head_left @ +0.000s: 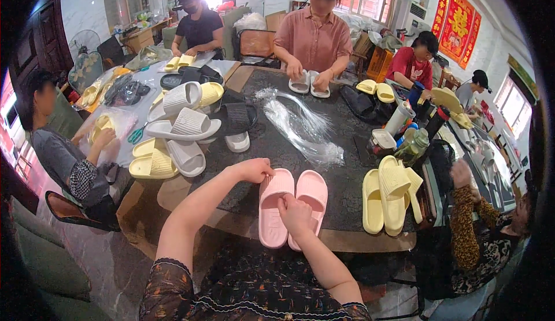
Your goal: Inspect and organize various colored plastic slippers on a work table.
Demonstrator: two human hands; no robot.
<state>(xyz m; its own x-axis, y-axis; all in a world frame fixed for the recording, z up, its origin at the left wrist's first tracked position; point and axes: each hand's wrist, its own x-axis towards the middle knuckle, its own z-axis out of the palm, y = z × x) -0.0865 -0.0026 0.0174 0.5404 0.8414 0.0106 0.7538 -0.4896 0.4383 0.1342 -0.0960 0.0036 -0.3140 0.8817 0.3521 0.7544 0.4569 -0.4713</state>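
A pair of pink slippers stands side by side on the dark mat in front of me, toes pointing away. My left hand is closed, its fingertips pinching the outer edge of the left pink slipper near the toe. Over the inner side of that slipper is my right hand, fingers curled at the strap's rear edge. It partly covers the right pink slipper. Beyond them lies a heap of clear plastic bags.
Grey slippers, yellow slippers and black slippers are piled at left. More yellow slippers stand at right, near a clear bottle. Across the table, a person handles white slippers; other people sit around.
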